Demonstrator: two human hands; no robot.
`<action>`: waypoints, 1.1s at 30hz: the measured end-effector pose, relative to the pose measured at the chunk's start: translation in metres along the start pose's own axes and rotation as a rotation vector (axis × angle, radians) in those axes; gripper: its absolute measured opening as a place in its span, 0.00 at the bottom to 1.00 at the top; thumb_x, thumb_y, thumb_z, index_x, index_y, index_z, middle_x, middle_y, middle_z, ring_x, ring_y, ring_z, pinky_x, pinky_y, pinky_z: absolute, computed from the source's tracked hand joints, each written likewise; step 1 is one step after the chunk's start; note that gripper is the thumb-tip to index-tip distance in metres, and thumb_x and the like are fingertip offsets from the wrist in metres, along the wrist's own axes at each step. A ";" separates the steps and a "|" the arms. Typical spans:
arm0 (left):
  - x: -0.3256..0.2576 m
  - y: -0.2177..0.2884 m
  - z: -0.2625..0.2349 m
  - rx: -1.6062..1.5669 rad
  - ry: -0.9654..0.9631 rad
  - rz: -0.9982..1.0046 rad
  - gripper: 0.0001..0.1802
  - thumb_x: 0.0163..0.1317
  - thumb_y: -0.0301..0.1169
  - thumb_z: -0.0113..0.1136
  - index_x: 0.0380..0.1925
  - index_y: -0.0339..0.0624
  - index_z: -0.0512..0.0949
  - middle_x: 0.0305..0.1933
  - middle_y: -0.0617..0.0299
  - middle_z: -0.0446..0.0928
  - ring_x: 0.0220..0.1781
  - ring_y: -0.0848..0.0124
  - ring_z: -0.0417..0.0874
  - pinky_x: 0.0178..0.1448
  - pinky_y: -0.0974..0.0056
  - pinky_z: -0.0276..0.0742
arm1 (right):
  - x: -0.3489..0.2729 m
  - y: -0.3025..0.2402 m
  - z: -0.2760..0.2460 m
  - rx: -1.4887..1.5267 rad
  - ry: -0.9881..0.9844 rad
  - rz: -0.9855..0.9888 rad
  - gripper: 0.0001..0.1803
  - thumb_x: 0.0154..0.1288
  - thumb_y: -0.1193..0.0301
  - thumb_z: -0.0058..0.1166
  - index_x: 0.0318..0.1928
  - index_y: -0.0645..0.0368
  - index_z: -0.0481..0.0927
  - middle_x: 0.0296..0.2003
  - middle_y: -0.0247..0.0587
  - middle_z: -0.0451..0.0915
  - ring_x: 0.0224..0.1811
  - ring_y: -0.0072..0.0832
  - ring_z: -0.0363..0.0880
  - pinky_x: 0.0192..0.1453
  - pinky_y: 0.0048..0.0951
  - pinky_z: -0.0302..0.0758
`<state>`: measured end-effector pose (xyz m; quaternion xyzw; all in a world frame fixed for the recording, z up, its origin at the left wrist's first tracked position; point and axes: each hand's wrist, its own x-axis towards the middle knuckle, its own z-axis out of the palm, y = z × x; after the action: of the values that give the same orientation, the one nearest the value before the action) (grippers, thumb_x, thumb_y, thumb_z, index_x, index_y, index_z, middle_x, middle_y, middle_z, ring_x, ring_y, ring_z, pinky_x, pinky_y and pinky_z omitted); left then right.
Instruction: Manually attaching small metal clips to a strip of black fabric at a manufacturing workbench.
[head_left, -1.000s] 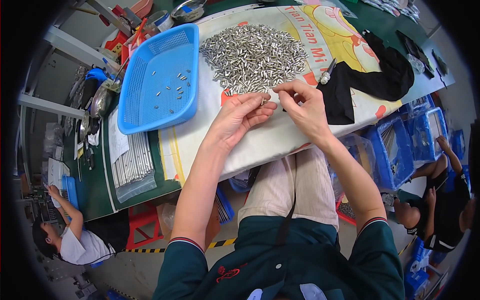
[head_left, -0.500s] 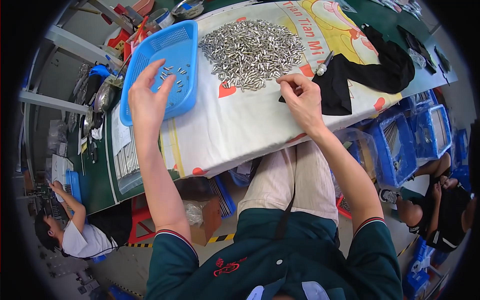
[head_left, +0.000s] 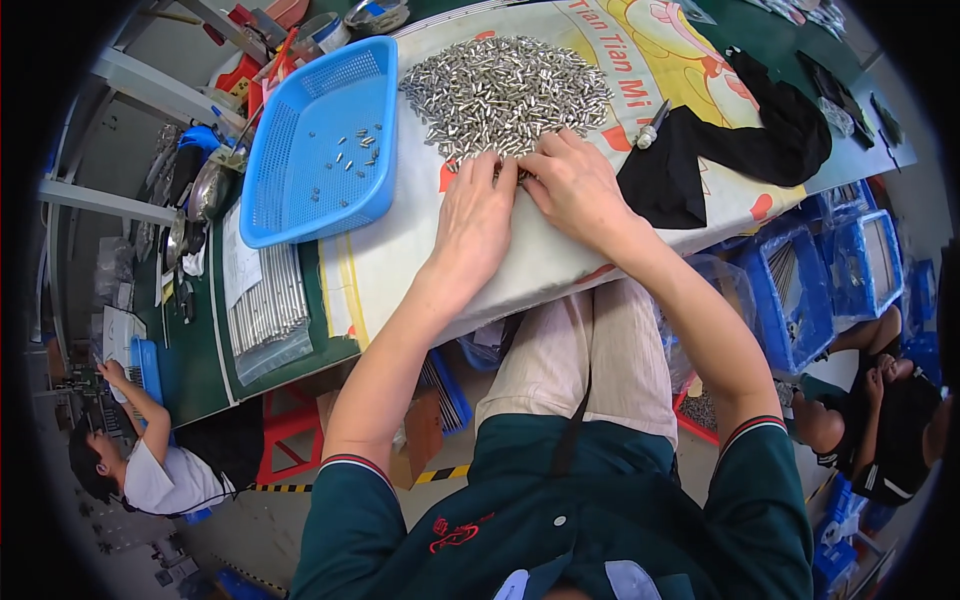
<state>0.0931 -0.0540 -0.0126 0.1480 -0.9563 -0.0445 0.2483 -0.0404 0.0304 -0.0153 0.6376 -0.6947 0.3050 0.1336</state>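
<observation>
While only a few short metal pins (head_left: pixel 368 141) lie scattered in the blue basket (head_left: pixel 330 222) left of the pile (head_left: pixel 510 90), the great bulk sits in that pile, so little looks done and most left. At the pile's near edge, the left hand (head_left: pixel 478 215) reaches in with bent fingers, and just beside it the right hand (head_left: pixel 580 190) does likewise; with fingertips partly hidden, I cannot tell whether either grasps a pin. Right of the pile lies a black cloth (head_left: pixel 665 185).

2 bare forearms (head_left: pixel 388 365) angled inward, left hand (head_left: pixel 474 216) and right hand (head_left: pixel 580 190) side by side, backs up, fingers (head_left: pixel 484 170) bent forward, fingertips partly hidden, grip unclear
</observation>
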 end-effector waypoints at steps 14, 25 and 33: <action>-0.021 -0.001 -0.023 -0.382 -0.051 -0.141 0.12 0.49 0.21 0.61 0.36 0.34 0.77 0.33 0.55 0.72 0.36 0.58 0.75 0.42 0.58 0.72 | -0.023 0.008 -0.029 0.041 -0.068 0.134 0.09 0.49 0.69 0.59 0.32 0.59 0.81 0.29 0.39 0.74 0.38 0.37 0.72 0.42 0.35 0.70; -0.017 0.000 -0.013 -0.384 -0.041 -0.149 0.06 0.49 0.22 0.61 0.28 0.36 0.75 0.30 0.56 0.71 0.34 0.57 0.75 0.38 0.57 0.71 | -0.019 0.011 -0.026 0.295 -0.075 0.189 0.04 0.51 0.74 0.54 0.26 0.62 0.77 0.26 0.40 0.76 0.33 0.38 0.74 0.38 0.36 0.71; -0.018 -0.002 -0.014 -0.241 -0.005 -0.085 0.05 0.49 0.19 0.59 0.28 0.35 0.76 0.28 0.57 0.73 0.30 0.62 0.78 0.33 0.61 0.75 | -0.015 0.016 -0.043 0.346 -0.089 0.359 0.04 0.51 0.75 0.55 0.29 0.62 0.78 0.26 0.43 0.78 0.33 0.35 0.77 0.38 0.33 0.73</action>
<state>0.1160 -0.0509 -0.0092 0.1575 -0.9375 -0.1701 0.2595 -0.0619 0.0679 0.0053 0.5302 -0.7396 0.4097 -0.0644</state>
